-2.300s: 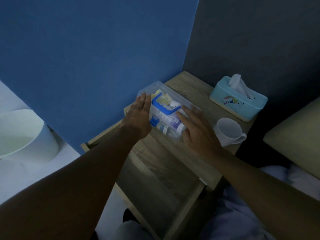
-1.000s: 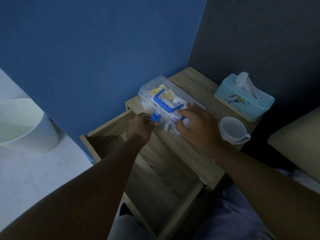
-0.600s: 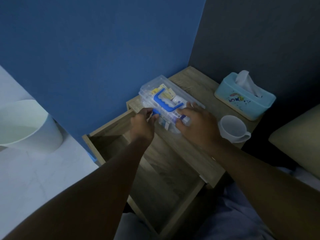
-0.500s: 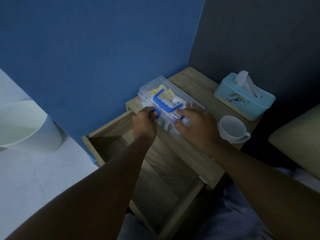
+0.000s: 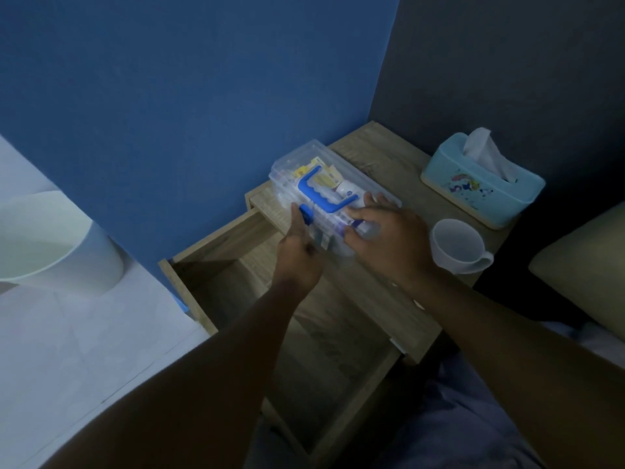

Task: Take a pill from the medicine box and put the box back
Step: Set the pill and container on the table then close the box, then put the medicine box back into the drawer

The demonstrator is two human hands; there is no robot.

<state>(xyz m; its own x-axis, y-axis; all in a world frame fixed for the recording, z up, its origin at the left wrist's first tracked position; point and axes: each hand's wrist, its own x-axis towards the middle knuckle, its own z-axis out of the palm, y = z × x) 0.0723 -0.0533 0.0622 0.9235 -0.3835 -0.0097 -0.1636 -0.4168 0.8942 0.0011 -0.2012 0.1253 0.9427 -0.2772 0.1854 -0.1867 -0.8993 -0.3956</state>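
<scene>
1. The clear medicine box (image 5: 333, 194) is sitting on the nightstand (image 5: 389, 157), lid shut.
2. The left hand (image 5: 299, 253) is pinching its blue latch (image 5: 307, 213).
3. The right hand (image 5: 389, 238) is pressing flat, fingers spread, on the box's near end.

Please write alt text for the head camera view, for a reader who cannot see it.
Two bare hands work on a clear medicine box on a wooden nightstand: the left hand at its blue latch, the right hand resting on the lid. A drawer stands open below; a white cup and tissue box sit nearby.
</scene>
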